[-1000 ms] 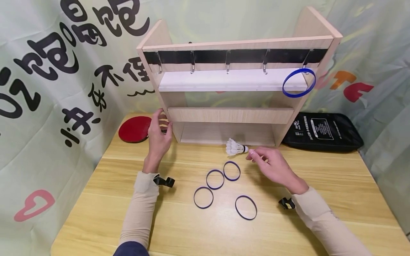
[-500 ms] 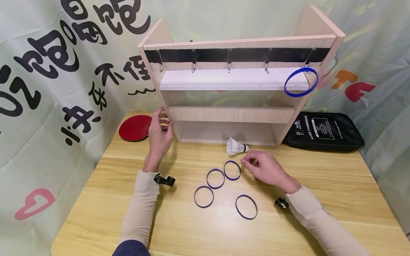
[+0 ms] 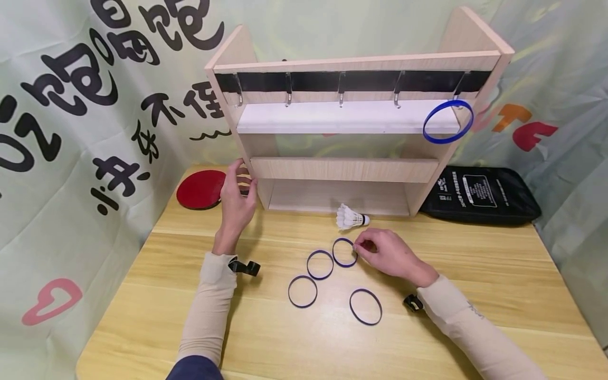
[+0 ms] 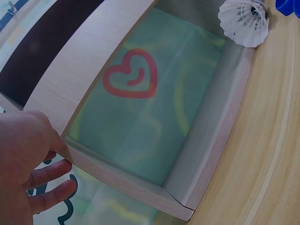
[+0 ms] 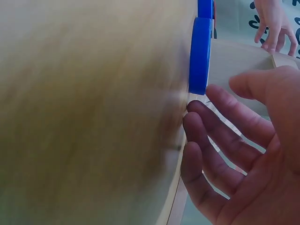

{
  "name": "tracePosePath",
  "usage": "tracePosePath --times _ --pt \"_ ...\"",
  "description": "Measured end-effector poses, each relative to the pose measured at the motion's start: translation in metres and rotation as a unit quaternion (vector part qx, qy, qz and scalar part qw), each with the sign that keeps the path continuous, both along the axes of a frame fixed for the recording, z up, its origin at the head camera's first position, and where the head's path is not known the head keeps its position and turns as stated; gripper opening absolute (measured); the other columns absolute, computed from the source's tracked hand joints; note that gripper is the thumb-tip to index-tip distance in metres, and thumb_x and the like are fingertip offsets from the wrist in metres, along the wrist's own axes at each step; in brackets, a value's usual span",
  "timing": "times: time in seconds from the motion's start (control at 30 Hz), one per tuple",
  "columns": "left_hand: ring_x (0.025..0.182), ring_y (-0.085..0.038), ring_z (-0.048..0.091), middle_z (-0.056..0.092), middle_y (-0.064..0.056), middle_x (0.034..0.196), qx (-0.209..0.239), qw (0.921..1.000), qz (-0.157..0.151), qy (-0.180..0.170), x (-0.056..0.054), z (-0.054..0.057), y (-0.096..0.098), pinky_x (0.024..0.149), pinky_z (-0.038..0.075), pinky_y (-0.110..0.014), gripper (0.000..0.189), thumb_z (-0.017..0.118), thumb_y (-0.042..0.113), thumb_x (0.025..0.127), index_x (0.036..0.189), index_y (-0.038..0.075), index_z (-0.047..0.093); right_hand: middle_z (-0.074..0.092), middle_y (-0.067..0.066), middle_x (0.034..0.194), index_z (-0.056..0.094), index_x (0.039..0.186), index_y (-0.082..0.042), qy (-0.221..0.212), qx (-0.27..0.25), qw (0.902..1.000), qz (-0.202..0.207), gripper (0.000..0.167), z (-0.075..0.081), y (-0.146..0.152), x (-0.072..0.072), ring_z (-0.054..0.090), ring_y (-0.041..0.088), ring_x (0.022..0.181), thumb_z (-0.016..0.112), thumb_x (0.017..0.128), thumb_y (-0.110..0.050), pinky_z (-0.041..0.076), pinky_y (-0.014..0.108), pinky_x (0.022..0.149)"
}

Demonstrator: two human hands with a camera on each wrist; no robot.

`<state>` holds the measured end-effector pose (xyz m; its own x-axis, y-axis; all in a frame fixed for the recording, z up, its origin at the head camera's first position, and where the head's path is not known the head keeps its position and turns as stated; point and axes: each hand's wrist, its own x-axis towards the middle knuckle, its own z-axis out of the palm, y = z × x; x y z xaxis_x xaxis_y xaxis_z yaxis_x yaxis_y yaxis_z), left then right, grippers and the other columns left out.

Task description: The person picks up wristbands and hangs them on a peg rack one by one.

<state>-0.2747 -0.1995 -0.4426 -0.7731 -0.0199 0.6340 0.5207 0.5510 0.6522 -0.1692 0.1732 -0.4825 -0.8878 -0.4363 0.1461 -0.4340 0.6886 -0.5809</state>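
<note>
In the head view, my left hand [image 3: 237, 203] rests against the left side panel of a pale wooden shelf unit [image 3: 342, 170], its thumb and a finger touching the panel. Low over the table, my right hand [image 3: 389, 253] has its fingertips at the right edge of a dark blue ring [image 3: 355, 257]. The right wrist view shows a gap between thumb and forefinger beside that blue ring [image 5: 200, 56]. Two more rings [image 3: 320, 265] [image 3: 302, 292] lie to its left, and another ring [image 3: 366, 307] lies nearer the front. A blue ring [image 3: 448, 140] hangs from the rightmost hook.
A shuttlecock [image 3: 349, 217] lies before the shelf's bottom compartment. Behind my left hand is a red table tennis bat [image 3: 200, 190]. A black case [image 3: 480, 196] lies right of the shelf. Several metal hooks [image 3: 341, 97] line the black strip.
My right hand has moved left and toward me, from the shuttlecock's tip to the nearest ring's edge. The left hand stays on the shelf panel.
</note>
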Motion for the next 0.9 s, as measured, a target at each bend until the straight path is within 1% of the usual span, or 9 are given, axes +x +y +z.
tracePosePath --times 0.13,0.27,0.4,0.5,0.7,0.9 --pt "0.103 -0.041 0.075 0.069 -0.028 0.126 0.0 1.0 0.001 -0.002 0.0001 0.0002 0.0 0.082 0.069 -0.055 0.052 0.068 0.0 0.104 0.152 0.0 0.049 0.076 -0.005 0.092 0.08 0.099 -0.011 0.001 0.002 1.0 0.002 0.002 -0.0011 -0.0013 -0.0007 0.066 0.004 0.083 0.08 0.097 -0.011 0.062 0.027 0.077" --pt "0.103 -0.042 0.075 0.068 -0.029 0.126 0.0 1.0 0.0 -0.002 0.0001 0.0005 -0.0002 0.083 0.069 -0.056 0.053 0.069 0.0 0.103 0.153 0.0 0.048 0.076 -0.006 0.091 0.078 0.096 -0.015 -0.001 0.006 1.0 0.003 0.007 -0.0012 -0.003 -0.0012 0.065 0.004 0.082 0.083 0.094 -0.011 0.061 0.026 0.078" --pt "0.103 -0.04 0.075 0.069 -0.029 0.127 -0.001 1.0 0.001 -0.004 0.0004 -0.0001 0.0 0.084 0.069 -0.056 0.053 0.069 0.0 0.103 0.153 0.0 0.048 0.074 -0.007 0.09 0.076 0.094 -0.017 -0.004 0.005 1.0 0.002 0.01 -0.002 -0.0028 -0.0012 0.064 0.005 0.08 0.084 0.093 -0.01 0.059 0.026 0.076" --pt "0.103 -0.039 0.075 0.069 -0.028 0.127 -0.003 1.0 0.001 -0.004 0.0005 -0.0005 -0.0001 0.084 0.069 -0.055 0.053 0.069 0.0 0.104 0.153 0.0 0.048 0.074 -0.006 0.088 0.075 0.096 -0.014 -0.006 0.001 1.0 -0.001 0.012 -0.0025 -0.0028 -0.0013 0.064 0.006 0.079 0.085 0.092 -0.01 0.058 0.027 0.074" --pt "0.104 -0.041 0.075 0.068 -0.028 0.127 -0.002 1.0 -0.001 -0.002 0.0006 -0.0001 0.0001 0.083 0.069 -0.055 0.054 0.069 0.0 0.104 0.153 0.0 0.048 0.074 -0.004 0.09 0.074 0.104 -0.011 -0.016 0.007 0.9997 -0.016 0.017 -0.0022 -0.0039 -0.0022 0.065 0.007 0.081 0.086 0.093 -0.014 0.059 0.029 0.075" --pt "0.105 -0.042 0.075 0.068 -0.027 0.128 -0.004 1.0 0.002 -0.003 -0.0004 -0.0009 -0.0004 0.084 0.069 -0.055 0.054 0.069 0.0 0.103 0.154 0.0 0.048 0.071 -0.002 0.091 0.075 0.102 -0.011 -0.021 0.03 0.9989 -0.029 0.014 -0.0024 -0.0058 -0.0013 0.061 0.009 0.081 0.085 0.094 -0.018 0.054 0.029 0.074"
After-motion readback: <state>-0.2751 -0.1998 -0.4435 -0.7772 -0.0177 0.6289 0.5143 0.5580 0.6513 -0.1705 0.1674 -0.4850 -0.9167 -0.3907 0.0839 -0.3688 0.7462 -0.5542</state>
